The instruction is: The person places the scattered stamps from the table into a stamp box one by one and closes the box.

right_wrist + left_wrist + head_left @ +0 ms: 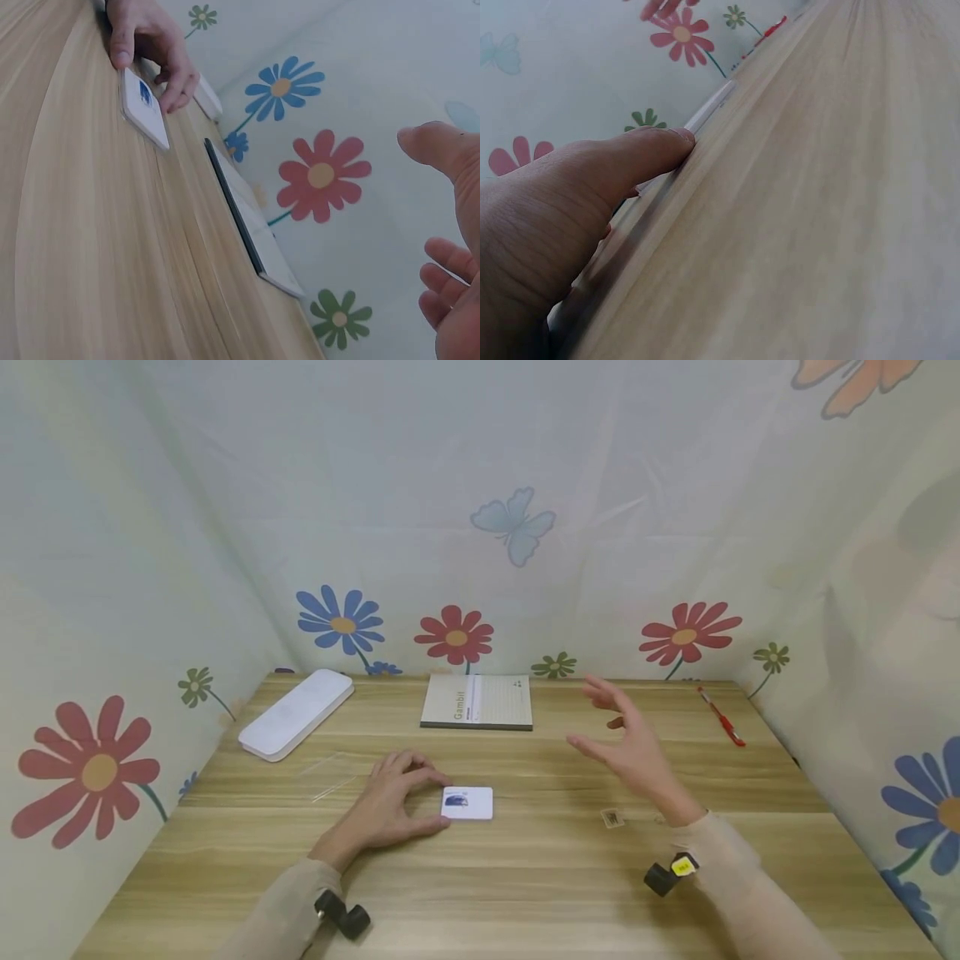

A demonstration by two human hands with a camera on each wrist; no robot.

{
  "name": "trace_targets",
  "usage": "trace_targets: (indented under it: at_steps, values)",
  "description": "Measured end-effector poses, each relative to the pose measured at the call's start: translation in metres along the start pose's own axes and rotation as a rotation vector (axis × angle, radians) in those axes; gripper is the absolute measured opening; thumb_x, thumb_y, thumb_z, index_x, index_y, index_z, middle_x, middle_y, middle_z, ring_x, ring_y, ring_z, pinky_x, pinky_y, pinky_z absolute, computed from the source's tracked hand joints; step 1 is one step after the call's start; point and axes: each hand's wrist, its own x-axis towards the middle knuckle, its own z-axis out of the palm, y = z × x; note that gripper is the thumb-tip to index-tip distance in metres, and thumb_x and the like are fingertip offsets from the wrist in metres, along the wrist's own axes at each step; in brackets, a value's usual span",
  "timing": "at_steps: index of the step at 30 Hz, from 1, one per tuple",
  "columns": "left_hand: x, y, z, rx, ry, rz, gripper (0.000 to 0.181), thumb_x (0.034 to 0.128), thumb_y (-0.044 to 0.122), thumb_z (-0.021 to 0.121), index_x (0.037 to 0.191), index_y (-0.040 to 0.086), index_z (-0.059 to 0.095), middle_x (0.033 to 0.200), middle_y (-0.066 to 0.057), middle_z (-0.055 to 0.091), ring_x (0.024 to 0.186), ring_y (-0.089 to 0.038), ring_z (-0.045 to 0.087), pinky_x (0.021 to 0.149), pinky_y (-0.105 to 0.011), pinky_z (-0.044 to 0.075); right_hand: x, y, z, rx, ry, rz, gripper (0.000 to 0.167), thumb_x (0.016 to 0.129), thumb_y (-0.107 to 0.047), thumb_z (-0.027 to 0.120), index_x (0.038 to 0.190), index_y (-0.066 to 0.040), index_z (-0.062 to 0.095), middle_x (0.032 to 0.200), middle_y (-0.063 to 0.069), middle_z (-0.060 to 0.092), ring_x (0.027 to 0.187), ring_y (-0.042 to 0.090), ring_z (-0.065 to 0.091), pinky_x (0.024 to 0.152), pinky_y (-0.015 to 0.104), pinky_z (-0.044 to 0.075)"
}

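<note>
A small white card-like stack (pixel 477 803) with a dark blue picture lies on the wooden table. The left hand (pixel 395 802) holds its left end between thumb and fingers; in the right wrist view the same hand (pixel 150 46) grips the near end of the white piece (pixel 144 109). Raised above the table on the right, the right hand (pixel 633 747) has its thumb and fingers spread apart with nothing between them. Below it on the table lies a small brown-and-white sticker-like piece (pixel 612 818).
A white case (pixel 297 714) lies at the back left. A notebook (pixel 477 702) rests at the back middle, a red pen (pixel 722 717) at the back right. Clear thin strips (pixel 333 788) lie left of the left hand. Flowered cloth (pixel 405 527) surrounds the table.
</note>
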Motion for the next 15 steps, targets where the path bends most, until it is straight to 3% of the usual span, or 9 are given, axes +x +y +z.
trace_targets:
  at_steps: [8, 15]
  values:
    - [0.000, 0.002, -0.003, 0.007, 0.005, 0.012, 0.057, 0.0823, 0.067, 0.091, 0.131, 0.041, 0.078, 0.138, 0.004, 0.059, 0.132, -0.025, 0.049, 0.109, -0.056, 0.036, -0.015, 0.012, -0.024, -0.012, -0.009, 0.021, 0.087, 0.097, -0.016, 0.089, 0.169, -0.033, 0.044, 0.158, 0.006, 0.060, 0.138, 0.029, 0.055, 0.099, 0.040, 0.043]
    - [0.000, 0.003, -0.003, 0.010, -0.007, -0.003, 0.057, 0.0829, 0.070, 0.089, 0.131, 0.042, 0.077, 0.138, 0.005, 0.058, 0.134, -0.025, 0.049, 0.111, -0.056, 0.036, -0.032, 0.026, -0.037, -0.052, -0.021, 0.015, 0.086, 0.097, -0.011, 0.087, 0.170, -0.026, 0.044, 0.156, 0.011, 0.062, 0.135, 0.032, 0.057, 0.096, 0.033, 0.046]
